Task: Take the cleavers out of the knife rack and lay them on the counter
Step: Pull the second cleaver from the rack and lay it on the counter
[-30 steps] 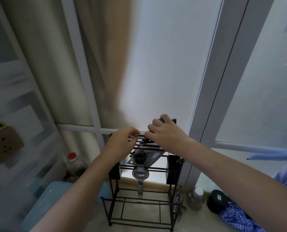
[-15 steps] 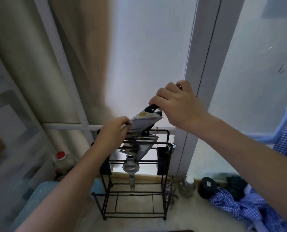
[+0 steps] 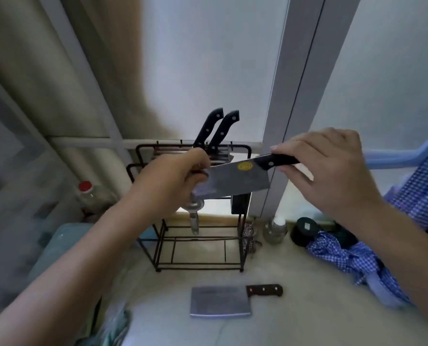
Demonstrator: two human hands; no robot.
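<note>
A cleaver (image 3: 235, 179) with a yellow sticker is held in the air between both hands, blade flat-on to the camera and handle to the right. The right hand (image 3: 330, 171) is closed around its black handle; the left hand (image 3: 173, 181) pinches the blade's far end between thumb and fingers. The blade's lower edge hangs clear above the knife rack (image 3: 198, 211), which stands just behind and below the hands. Two black knife handles (image 3: 220, 128) stick up from the rack's top, beyond the left hand. Below both hands, a second cleaver (image 3: 223, 300) lies flat on the pale counter (image 3: 295, 308) with its brown handle pointing right; bare counter lies open around it, well apart from the rack's feet. Under the right forearm sits a crumpled blue checked cloth (image 3: 345, 255), with a small bottle (image 3: 275, 231) near the rack. Frosted window panes and a beige curtain rise behind.
</note>
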